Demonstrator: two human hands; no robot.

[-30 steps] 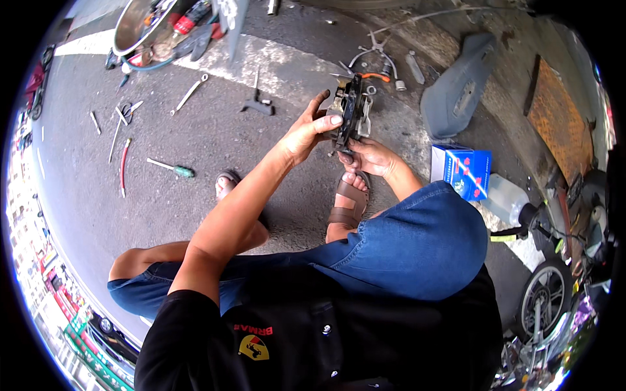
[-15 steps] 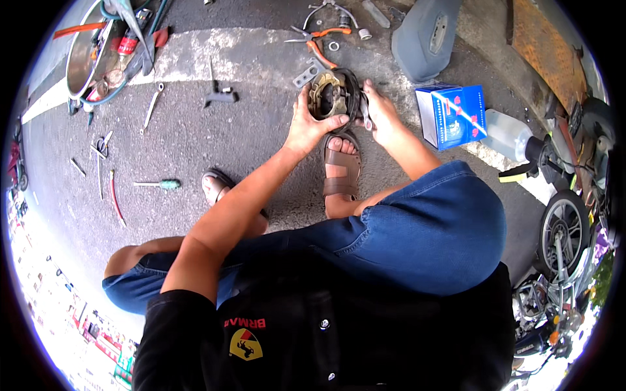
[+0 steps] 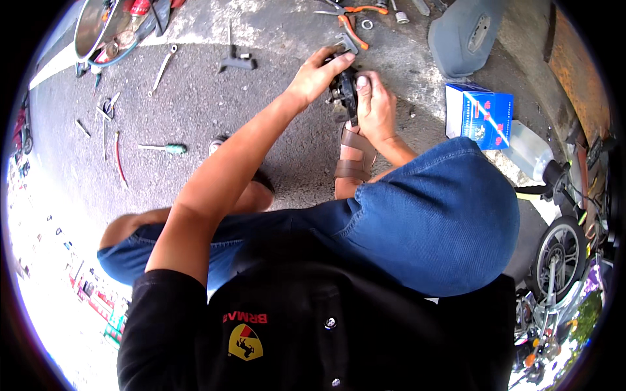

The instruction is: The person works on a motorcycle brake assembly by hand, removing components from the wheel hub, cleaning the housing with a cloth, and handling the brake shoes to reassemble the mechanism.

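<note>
Both my hands hold a dark round machine part [image 3: 343,98], tilted nearly edge-on above my sandalled right foot [image 3: 354,156]. My left hand [image 3: 321,77] is closed over its far left side, thumb on the top edge. Along its right side my right hand [image 3: 378,107] is closed, thumb up and fingers curled; whether a tool is also in that hand is hidden. Just beyond the part lie a flat grey metal bracket [image 3: 348,43] and orange-handled pliers [image 3: 349,27] on the ground.
To the left lie a spanner [image 3: 163,70], a T-handled tool [image 3: 237,62], scissors [image 3: 111,105], a green-handled screwdriver [image 3: 171,148] and a metal basin [image 3: 86,36]. At right stand a grey plastic cover [image 3: 456,42], a blue box [image 3: 489,120], a clear bottle [image 3: 529,153] and a motorcycle wheel [image 3: 559,257].
The machine part has been turned, so its brass-coloured open face no longer shows. My left hand has moved up over its top. The spanner-like tool by my right hand is out of sight.
</note>
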